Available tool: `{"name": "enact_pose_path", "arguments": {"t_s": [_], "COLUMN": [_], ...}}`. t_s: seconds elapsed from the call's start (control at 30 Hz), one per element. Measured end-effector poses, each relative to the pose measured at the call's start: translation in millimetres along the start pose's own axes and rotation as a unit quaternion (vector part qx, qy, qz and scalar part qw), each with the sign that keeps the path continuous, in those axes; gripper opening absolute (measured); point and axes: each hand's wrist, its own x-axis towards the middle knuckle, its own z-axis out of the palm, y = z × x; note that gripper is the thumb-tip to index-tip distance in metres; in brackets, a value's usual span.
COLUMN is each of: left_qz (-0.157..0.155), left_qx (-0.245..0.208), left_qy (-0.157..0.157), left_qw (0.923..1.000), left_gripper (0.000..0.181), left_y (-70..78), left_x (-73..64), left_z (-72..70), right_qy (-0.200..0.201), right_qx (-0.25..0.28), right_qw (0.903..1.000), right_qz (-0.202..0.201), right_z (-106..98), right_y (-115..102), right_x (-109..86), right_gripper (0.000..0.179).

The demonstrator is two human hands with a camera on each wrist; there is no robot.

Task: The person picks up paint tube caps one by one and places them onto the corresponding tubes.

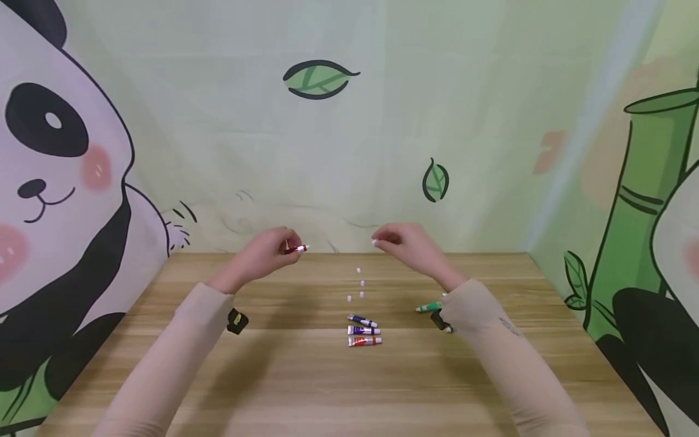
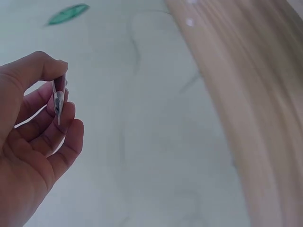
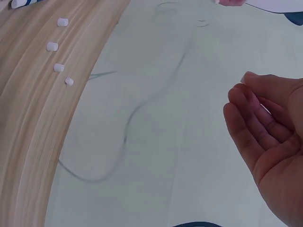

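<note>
My left hand (image 1: 270, 247) pinches a small dark red paint tube (image 1: 298, 249) above the back of the table, its white tip turned toward the right. In the left wrist view, the flat end of that tube (image 2: 58, 98) shows between thumb and fingers. Level with it on the right, apart from the tube, my right hand (image 1: 406, 244) pinches a tiny white cap (image 1: 374, 241) between thumb and fingertips. The right wrist view shows only a sliver of this cap (image 3: 243, 79). Below, between the hands, several white caps (image 1: 362, 283) lie on the wooden table (image 1: 306, 388).
Nearer me lie a blue tube (image 1: 363, 321), a purple tube (image 1: 364, 331) and an orange-red tube (image 1: 364, 342). Beside my right wrist is a green tube (image 1: 428, 307); something else there is mostly hidden. A printed panda backdrop (image 1: 338, 152) rises behind the table.
</note>
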Motion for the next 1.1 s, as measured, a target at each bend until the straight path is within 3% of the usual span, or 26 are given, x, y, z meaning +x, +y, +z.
{"name": "enact_pose_path", "arguments": {"t_s": [0.23, 0.4, 0.57, 0.83, 1.1], "left_qz": [0.026, 0.035, 0.066, 0.123, 0.152], "left_qx": [0.014, 0.022, 0.034, 0.051, 0.052], "left_qy": [0.014, 0.019, 0.029, 0.046, 0.041], "left_qw": [0.9995, 0.9990, 0.9968, 0.9900, 0.9861], "left_gripper": [0.011, 0.011, 0.012, 0.014, 0.012], "left_y": [37.4, 58.3, 76.7, 97.2, 114.0], "left_x": [-5.5, -13.1, -19.6, -23.2, -24.2], "left_z": [-16.9, -25.1, -29.9, -30.2, -25.2], "right_qy": [0.047, 0.051, 0.055, 0.078, 0.091], "right_qx": [0.063, 0.110, 0.145, 0.170, 0.195], "right_qw": [0.9969, 0.9926, 0.9879, 0.9820, 0.9756], "right_qz": [-0.002, -0.002, -0.005, -0.027, -0.044], "right_z": [-12.4, -17.6, -17.8, -8.0, 3.8], "right_y": [-6.2, -15.7, -28.2, -41.7, -49.5], "right_x": [-20.0, -34.9, -49.7, -59.0, -55.2], "right_gripper": [0.024, 0.028, 0.026, 0.022, 0.021]}}
